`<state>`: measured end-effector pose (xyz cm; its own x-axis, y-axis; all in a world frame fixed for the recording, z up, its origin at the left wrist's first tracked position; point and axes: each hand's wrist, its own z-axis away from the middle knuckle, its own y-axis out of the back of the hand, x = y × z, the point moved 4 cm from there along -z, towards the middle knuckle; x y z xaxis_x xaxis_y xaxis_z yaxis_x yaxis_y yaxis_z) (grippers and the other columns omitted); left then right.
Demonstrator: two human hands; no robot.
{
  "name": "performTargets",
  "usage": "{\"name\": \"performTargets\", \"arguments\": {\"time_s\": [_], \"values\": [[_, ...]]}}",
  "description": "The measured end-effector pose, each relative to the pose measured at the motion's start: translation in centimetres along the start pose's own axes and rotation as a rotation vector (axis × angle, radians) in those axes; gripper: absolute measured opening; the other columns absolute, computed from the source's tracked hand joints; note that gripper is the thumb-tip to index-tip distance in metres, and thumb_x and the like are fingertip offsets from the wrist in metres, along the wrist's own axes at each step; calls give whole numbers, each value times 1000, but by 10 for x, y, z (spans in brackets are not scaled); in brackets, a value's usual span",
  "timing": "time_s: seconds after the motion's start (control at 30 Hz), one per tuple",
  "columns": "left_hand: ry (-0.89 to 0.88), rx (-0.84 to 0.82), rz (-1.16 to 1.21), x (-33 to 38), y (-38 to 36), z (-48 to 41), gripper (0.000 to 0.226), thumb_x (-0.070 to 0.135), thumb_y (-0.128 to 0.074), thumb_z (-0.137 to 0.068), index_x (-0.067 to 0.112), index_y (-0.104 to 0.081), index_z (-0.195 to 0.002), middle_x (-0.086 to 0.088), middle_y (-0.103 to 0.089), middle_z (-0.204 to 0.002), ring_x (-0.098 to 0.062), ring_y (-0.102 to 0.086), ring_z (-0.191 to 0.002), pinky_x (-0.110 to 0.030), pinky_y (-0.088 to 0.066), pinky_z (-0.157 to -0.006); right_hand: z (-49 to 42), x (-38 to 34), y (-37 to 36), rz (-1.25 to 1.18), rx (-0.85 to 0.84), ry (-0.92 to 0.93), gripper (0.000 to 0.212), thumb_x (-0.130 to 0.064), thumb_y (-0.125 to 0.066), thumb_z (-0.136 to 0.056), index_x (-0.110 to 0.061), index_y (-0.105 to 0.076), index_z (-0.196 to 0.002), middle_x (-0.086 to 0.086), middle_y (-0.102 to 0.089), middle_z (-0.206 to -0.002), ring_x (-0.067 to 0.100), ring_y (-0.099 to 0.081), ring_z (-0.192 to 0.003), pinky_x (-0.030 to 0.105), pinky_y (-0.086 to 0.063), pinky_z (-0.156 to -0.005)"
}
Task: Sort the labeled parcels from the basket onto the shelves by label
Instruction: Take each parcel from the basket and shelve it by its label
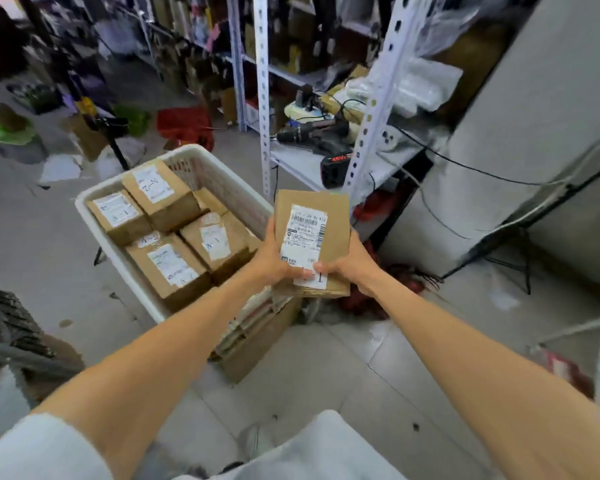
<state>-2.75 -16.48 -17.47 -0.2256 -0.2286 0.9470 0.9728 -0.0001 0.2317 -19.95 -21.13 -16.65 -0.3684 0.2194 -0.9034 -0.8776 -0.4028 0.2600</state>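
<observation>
Parcel [307, 230], just right of the basket [192, 151] full of labeled boxes [167, 268], points lengthwise away, label up; left hand [274, 263] and right hand [352, 265] fingers clamped on its near end.

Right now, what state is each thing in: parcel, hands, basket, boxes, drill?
Flat brown cardboard parcel: held up out of the basket, white label up, handwritten mark partly under the thumbs.
Left hand: grips the parcel's left edge.
Right hand: grips its right edge.
White plastic basket: open-topped, holding boxes.
Brown cardboard boxes: lying in the basket, labels up.
Black cordless drill: lying on the grey metal shelf.
</observation>
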Motion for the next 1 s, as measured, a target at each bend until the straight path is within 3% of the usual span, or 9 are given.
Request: {"name": "performTargets", "arguments": {"time_s": [0.1,0.17,0.3,0.47,0.57,0.63,0.77,0.87,1.0], "values": [[22,-105,-15,17,-52,5,149,28,-97,-38,28,2,-149,6,-45,-138,-14,-41,-132,-36,-36,-109,35,18,46,-49,85,-6,104,7,-85,-59,-13,-25,-142,-1,-53,-125,11,-51,-116,14,-46,-81],[7,-205,-10,31,-94,10,143,9,-94,-49,19,6,-151,6,-42,-138,-11,-38,-130,-21,-36,-103,61,38,80,-80,158,-37,104,8,-82,-63,-13,-21,-144,-4,-51,-120,11,-49,-115,11,-43,-76],[-111,-388,-91,71,-191,1,148,17,-95,-49,15,12,-152,-1,-34,-150,-15,-32,-139,-33,-26,-115,121,73,164,-135,395,-103,111,-5,-89,-58,-23,-22,-145,-3,-53,-127,17,-51,-119,37,-49,-99],[-275,-658,-62,171,-328,8,127,3,-87,-62,17,2,-151,6,-45,-136,-6,-45,-123,-6,-43,-86,214,73,286,-173,743,-57,119,-10,-91,-57,-25,-17,-149,-3,-50,-132,14,-49,-119,38,-46,-103],[-348,-820,6,235,-401,19,127,7,-84,-69,28,9,-152,0,-40,-148,-14,-43,-131,-20,-47,-97,270,60,359,-146,920,-45,126,-21,-94,-50,-32,-16,-149,-3,-49,-137,17,-48,-123,45,-47,-103],[-425,-866,38,276,-444,32,125,6,-81,-72,32,11,-151,0,-42,-146,-14,-46,-128,-24,-51,-92,308,48,401,-94,1031,-20,126,-24,-93,-50,-31,-15,-149,0,-48,-139,21,-48,-125,51,-46,-103],[-567,-1001,95,341,-516,65,123,1,-80,-70,37,5,-151,1,-49,-136,-13,-50,-123,-37,-54,-93,384,26,454,-12,1232,17,117,-17,-92,-59,-28,-17,-149,-2,-48,-139,17,-48,-125,47,-45,-105],[-625,-1112,157,385,-558,87,116,-3,-77,-73,39,-2,-151,3,-55,-129,-13,-56,-119,-36,-56,-88,433,11,482,23,1369,47,109,-7,-89,-61,-27,-24,-147,-10,-52,-128,12,-50,-118,45,-47,-103],[-669,-1253,234,436,-595,120,96,8,-67,-86,45,-6,-149,1,-60,-125,-19,-65,-107,-37,-60,-78,486,-14,503,15,1482,86,102,1,-77,-75,-31,-16,-150,-4,-52,-137,13,-52,-117,45,-50,-99]]}}
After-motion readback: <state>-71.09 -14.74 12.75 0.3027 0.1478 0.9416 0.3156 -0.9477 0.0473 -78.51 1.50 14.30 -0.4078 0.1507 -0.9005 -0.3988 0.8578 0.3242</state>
